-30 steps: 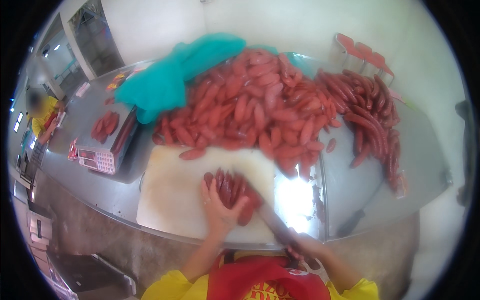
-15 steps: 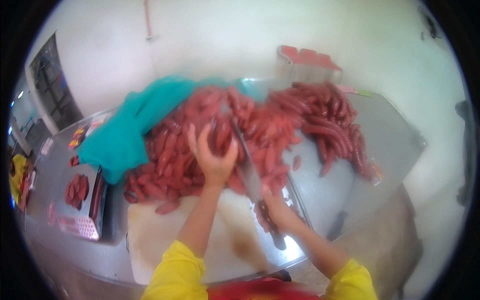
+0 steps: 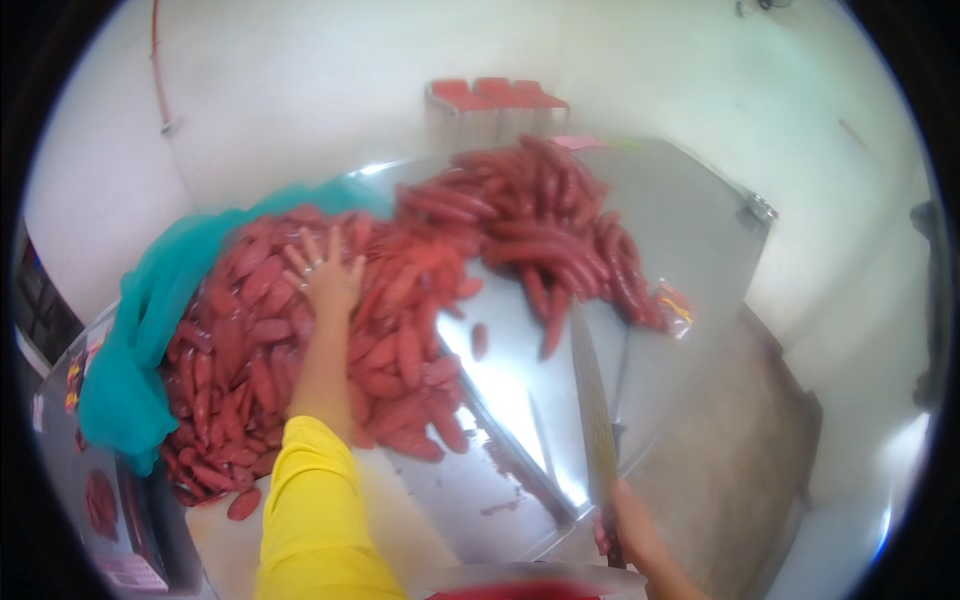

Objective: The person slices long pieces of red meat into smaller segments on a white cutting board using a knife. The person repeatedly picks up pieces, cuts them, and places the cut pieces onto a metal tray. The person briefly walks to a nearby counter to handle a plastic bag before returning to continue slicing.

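Observation:
My left hand (image 3: 330, 278) reaches out with its fingers spread and rests on a big heap of sliced red sausage (image 3: 262, 370). Nothing is gripped in it. Down at the right, my right hand (image 3: 638, 535) is closed round the handle of a long knife (image 3: 593, 410). The knife's blade points up and away over the metal table, and its tip is close to the whole sausages (image 3: 545, 255), which lie piled behind it. Under the near end of the heap shows a stained white cutting board (image 3: 385, 505), partly hidden by my left sleeve.
Teal netting (image 3: 130, 390) drapes along the heap's left side. A metal box (image 3: 160, 520) stands at the lower left beside some slices. One loose slice (image 3: 480, 340) and a small plastic packet (image 3: 674, 310) lie on the metal table (image 3: 690, 220). Red-topped stools (image 3: 497, 100) stand by the wall.
My left hand has left the bunch of slices it cupped and now lies spread on the heap. My right hand has drawn the knife away to the right. The view has swung right.

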The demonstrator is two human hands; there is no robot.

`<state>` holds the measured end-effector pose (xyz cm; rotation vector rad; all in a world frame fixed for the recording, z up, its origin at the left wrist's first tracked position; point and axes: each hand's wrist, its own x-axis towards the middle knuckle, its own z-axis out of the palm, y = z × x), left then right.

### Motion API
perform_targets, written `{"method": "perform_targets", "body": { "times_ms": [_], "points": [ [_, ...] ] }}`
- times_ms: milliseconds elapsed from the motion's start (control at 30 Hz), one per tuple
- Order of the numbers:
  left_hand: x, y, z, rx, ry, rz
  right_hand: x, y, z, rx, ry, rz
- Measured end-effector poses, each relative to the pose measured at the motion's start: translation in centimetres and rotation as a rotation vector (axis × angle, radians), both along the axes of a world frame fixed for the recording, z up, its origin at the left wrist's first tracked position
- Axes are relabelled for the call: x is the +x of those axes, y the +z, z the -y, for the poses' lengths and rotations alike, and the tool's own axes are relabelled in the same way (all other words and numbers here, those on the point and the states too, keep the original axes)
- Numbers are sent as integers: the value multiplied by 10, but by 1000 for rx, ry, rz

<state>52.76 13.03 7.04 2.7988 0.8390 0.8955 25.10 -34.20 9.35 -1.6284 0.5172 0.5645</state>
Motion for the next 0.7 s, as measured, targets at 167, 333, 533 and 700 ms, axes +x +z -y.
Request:
{"method": "perform_targets", "body": {
  "times_ms": [167,333,533,700],
  "points": [
    [29,25,16,-34,179,-255,2,-10,79,-32,-86,73],
    [112,12,86,-148,-28,39,33,-15,139,-51,-164,55],
    [208,-76,254,-1476,-341,218,58,-28,172,-30,-115,24],
    [231,-73,320,-1439,61,671,49,-46,189,-57,-193,34]
  ]
}}
